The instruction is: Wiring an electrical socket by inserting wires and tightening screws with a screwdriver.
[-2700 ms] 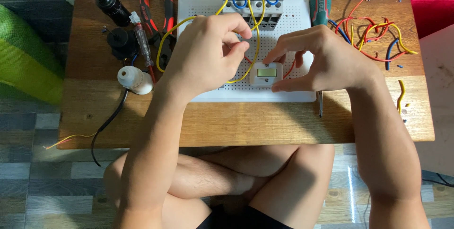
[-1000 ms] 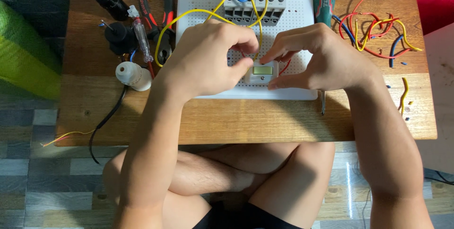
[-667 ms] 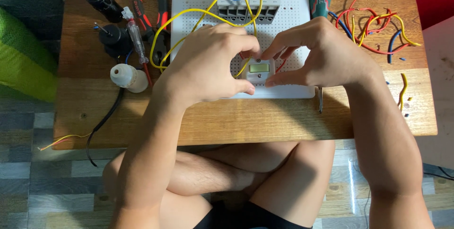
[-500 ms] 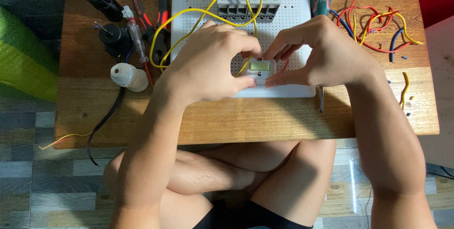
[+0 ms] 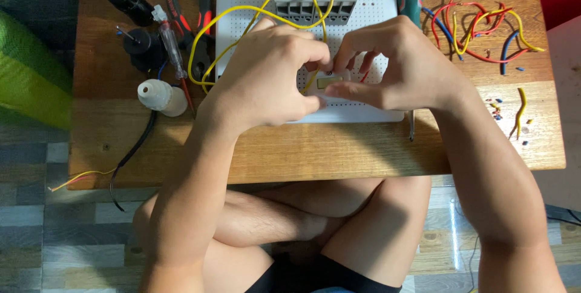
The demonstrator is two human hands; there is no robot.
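On the white perforated board (image 5: pixel 375 2), both hands now pinch the small grey module (image 5: pixel 331 80): left hand (image 5: pixel 266 75) has closed in tighter than a second ago, right hand (image 5: pixel 399 66) grips its top and front. Module sits lower-centre; yellow wire (image 5: pixel 236 11) loops alongside.
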